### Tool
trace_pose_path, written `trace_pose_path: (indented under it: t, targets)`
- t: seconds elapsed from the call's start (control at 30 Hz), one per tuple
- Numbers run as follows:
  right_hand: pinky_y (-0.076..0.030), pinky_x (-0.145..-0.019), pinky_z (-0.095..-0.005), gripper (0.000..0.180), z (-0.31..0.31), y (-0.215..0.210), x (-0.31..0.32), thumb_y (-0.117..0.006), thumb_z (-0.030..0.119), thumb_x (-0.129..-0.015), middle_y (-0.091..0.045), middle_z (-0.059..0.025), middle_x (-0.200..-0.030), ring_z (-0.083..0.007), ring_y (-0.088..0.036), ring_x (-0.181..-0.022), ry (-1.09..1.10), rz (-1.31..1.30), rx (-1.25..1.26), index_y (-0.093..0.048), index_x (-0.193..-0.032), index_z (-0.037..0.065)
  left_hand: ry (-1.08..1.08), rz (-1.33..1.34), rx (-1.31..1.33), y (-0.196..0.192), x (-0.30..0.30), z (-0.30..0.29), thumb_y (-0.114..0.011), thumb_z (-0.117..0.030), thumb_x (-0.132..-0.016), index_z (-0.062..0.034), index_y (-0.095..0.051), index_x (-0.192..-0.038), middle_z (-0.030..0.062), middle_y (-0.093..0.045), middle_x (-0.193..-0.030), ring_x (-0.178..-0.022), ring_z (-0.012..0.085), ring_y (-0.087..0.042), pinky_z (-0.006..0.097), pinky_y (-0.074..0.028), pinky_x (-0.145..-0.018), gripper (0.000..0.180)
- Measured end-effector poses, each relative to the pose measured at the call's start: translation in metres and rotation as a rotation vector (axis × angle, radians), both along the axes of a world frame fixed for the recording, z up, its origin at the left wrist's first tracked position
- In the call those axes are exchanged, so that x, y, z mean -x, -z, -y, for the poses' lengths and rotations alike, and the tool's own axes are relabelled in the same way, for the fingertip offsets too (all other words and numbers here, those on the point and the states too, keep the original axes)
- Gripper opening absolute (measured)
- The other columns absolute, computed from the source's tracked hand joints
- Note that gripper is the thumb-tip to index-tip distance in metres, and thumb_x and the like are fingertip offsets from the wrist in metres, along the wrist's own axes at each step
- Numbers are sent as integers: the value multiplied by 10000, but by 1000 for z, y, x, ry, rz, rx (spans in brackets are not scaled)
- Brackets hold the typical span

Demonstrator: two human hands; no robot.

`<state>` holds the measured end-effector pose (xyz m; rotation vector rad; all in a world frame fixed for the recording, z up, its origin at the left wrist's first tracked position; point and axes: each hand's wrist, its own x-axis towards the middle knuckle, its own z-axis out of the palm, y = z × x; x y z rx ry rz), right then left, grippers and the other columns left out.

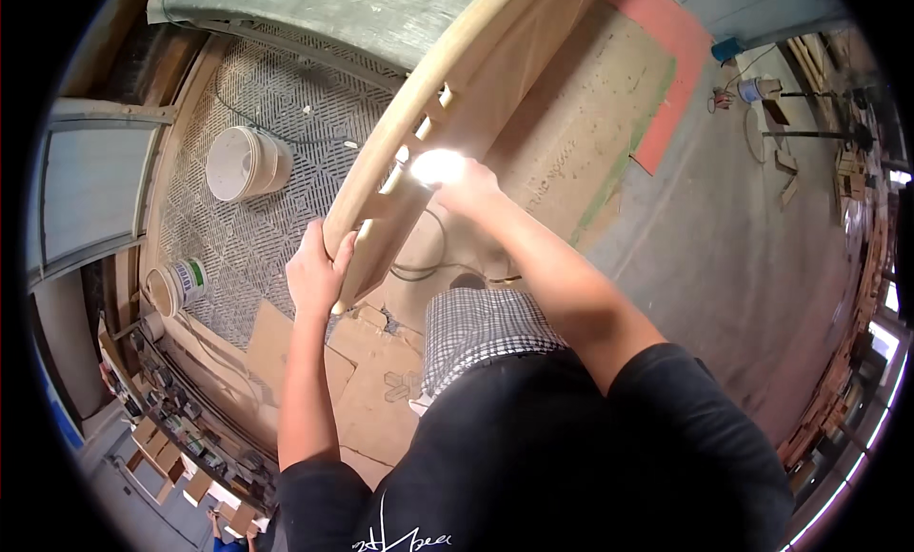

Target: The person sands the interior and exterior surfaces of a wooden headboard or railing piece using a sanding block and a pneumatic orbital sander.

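A long wooden piece (395, 128) with a rounded, curved edge and several slots along it slants up and away from me. My left hand (319, 271) is wrapped round its near end, thumb on the inner side. Beside the slots, my right hand (473, 188) closes on a small bright light (439, 167). Its glare washes out the fingertips and hides the light's shape. Some of the slots show pale against the wood.
Two white buckets (273, 161) stand on the patterned mat to the left. Cardboard (566, 104) covers floor beyond the wood, and a hose (440, 252) coils near my feet. A grey-covered surface (314, 4) lies at the far left. Another person's arm (215, 525) shows at lower left.
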<state>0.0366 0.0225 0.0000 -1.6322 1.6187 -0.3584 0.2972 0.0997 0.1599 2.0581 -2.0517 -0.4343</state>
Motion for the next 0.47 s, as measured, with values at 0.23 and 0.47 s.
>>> trace_pose_path:
  t: [0.23, 0.47]
  targets:
    - [-553, -918, -421, 277, -20, -96, -6, -699, 194, -824, -721, -212, -1058, -335, -697, -1044, -4, -234, -339, -721, -1032, 13, -52, 0, -110, 1, -11, -12, -698, -417, -902, -47, -592, -1140, 158, -669, -1012, -901, 345, -669, 436, -528, -762, 452]
    - [-547, -933, -412, 328, -51, -59, 9, -678, 161, -810, -709, -240, -1066, -356, -689, -1047, -177, -143, -290, -719, -1124, 74, 133, -107, 424, 9, 36, -36, -736, -128, -824, -45, -621, -1151, 122, -643, -1067, -1013, 350, -589, 447, -425, -966, 357]
